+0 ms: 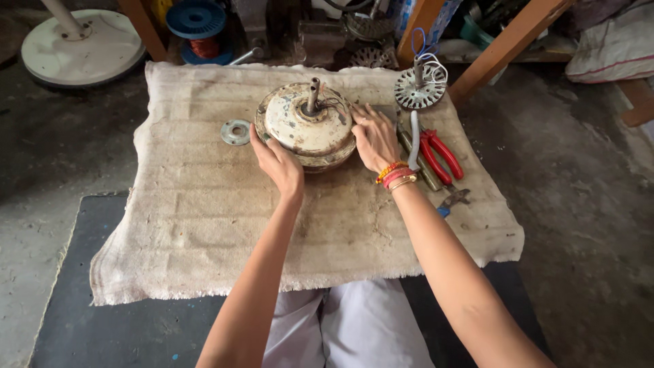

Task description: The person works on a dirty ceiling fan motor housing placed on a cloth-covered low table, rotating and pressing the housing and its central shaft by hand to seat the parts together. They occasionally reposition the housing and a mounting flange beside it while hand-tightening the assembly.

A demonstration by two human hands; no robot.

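A round, cream-coloured, rusty ceiling-fan motor housing [308, 127] with a metal shaft sticking up from its middle sits on a beige woven cloth [204, 225]. My left hand [278, 163] presses against its left front side. My right hand [373, 138], with red and gold bangles at the wrist, grips its right side. Both hands hold the housing between them.
A small metal ring plate [236, 131] lies left of the motor. Red-handled pliers [440, 155], a grey-handled tool [413, 131] and a round stator with wires [419, 87] lie to the right. A blue wire spool [197, 24], a white fan base [80, 46] and wooden legs stand behind.
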